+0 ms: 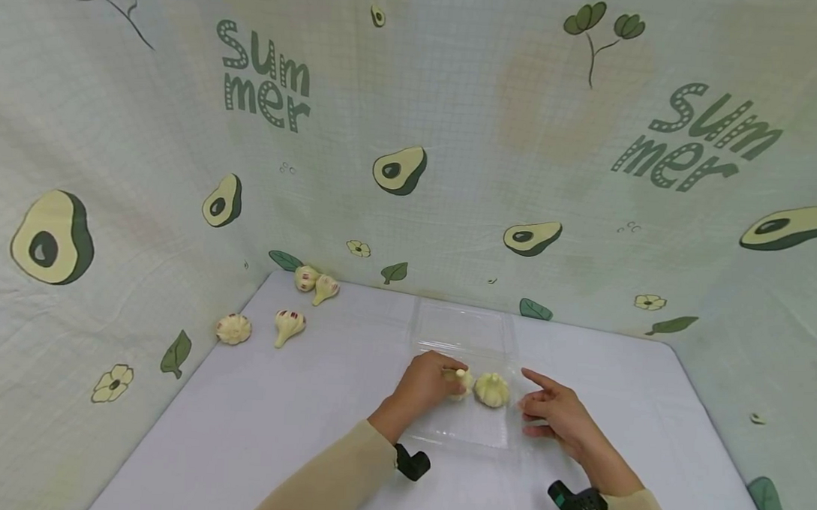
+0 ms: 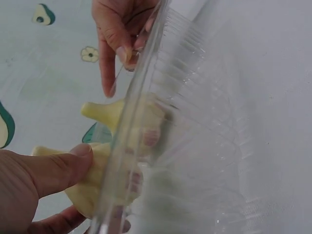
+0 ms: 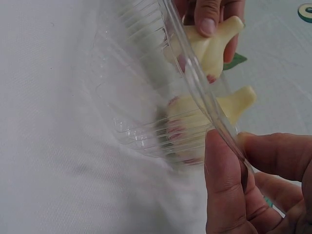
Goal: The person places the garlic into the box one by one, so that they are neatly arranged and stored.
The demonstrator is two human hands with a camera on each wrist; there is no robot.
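Note:
A clear plastic box (image 1: 470, 431) with its lid folded back lies on the table, two garlic bulbs in its near half. My left hand (image 1: 427, 383) grips the left garlic bulb (image 2: 92, 180) between thumb and fingers, inside the box rim. Just right of it the second garlic bulb (image 1: 491, 391) sits upright, stem up, untouched. At the box's right side, my right hand (image 1: 560, 419) pinches the rim (image 3: 214, 109) between thumb and fingers, as the right wrist view shows. One of its fingers points out away from the rim.
Several more garlic bulbs lie at the table's back left: one garlic bulb (image 1: 233, 328) by the left edge, another (image 1: 289, 327) beside it, and a pair (image 1: 325, 288) at the back corner. The transparent lid (image 1: 463, 324) spreads toward the printed cloth wall (image 1: 450, 234).

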